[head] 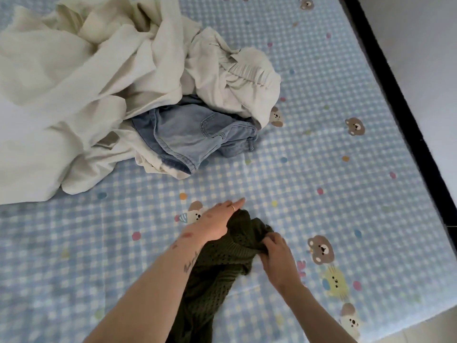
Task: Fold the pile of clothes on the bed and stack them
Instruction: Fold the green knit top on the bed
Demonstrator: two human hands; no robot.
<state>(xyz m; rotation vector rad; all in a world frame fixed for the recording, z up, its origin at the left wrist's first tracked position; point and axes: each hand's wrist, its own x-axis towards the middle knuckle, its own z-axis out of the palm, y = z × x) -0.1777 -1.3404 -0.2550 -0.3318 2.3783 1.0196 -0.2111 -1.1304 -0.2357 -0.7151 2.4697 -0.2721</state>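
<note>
A dark green knitted garment (217, 263) lies bunched on the bed (321, 95) near the front, trailing toward me. My right hand (277, 251) grips its upper right edge with curled fingers. My left hand (217, 219) lies against the garment's top left, index finger stretched forward; its other fingers are hidden behind the knit. Farther back lies the unfolded pile: cream-white clothes (86, 82) heaped at the left and middle, with a light blue denim piece (193, 137) partly under them.
The bed has a blue checked sheet with bear and dot prints. Its right edge (400, 115) runs diagonally along a black frame, with grey floor beyond. Bare sheet lies right of the pile and around my hands.
</note>
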